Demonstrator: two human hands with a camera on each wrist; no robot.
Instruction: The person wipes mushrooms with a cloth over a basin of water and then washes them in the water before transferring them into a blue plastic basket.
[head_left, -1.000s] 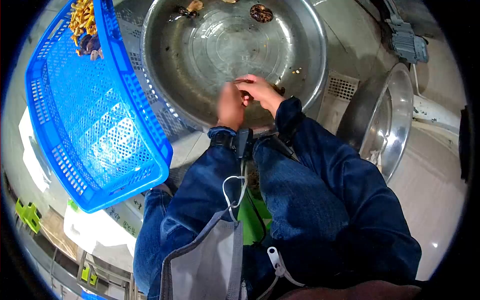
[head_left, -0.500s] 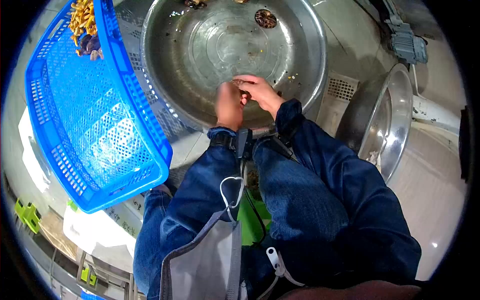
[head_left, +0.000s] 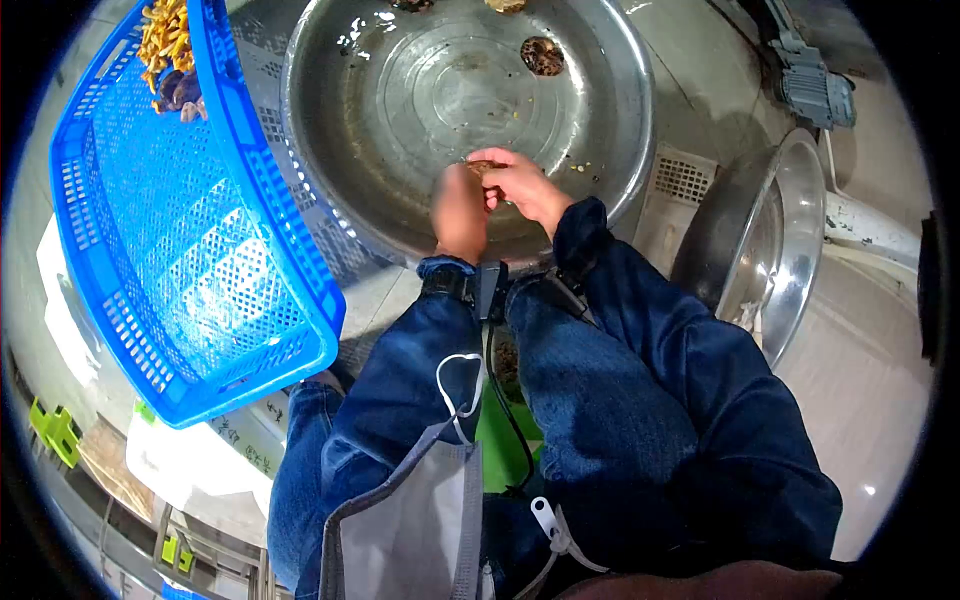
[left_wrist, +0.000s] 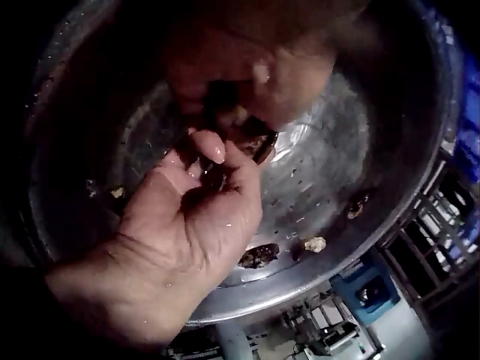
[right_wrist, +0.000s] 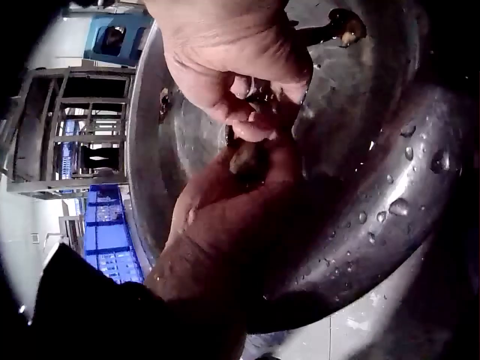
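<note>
In the head view, the left hand (head_left: pixel 460 214) and right hand (head_left: pixel 527 190) meet over the near side of a wide metal basin (head_left: pixel 350 165), a small brown piece (head_left: pixel 482 167) between them. The left wrist view has the left hand (left_wrist: pixel 259 71) at the top, gripping the dark brown piece (left_wrist: pixel 260 144); from the lower left the right hand (left_wrist: pixel 191 214) pinches it with curled fingers. In the right wrist view, the right hand (right_wrist: pixel 232 56) touches the left hand (right_wrist: pixel 232 202); fingers partly hide the piece. Its exact shape cannot be told.
Brown mottled pieces (head_left: pixel 543 57) lie toward the basin's far side. A blue basket (head_left: pixel 180 200) with yellow-orange pieces (head_left: pixel 166 40) stands left. Another metal basin (head_left: pixel 800 240) leans at right; a grey motor (head_left: pixel 818 95) is beyond it. A green container (head_left: pixel 503 445) sits between the legs.
The loose brown pieces and small bits in the basin have drifted; the mottled round one moved right and slightly nearer. Both hands stay together in nearly the same place, with small finger shifts.
</note>
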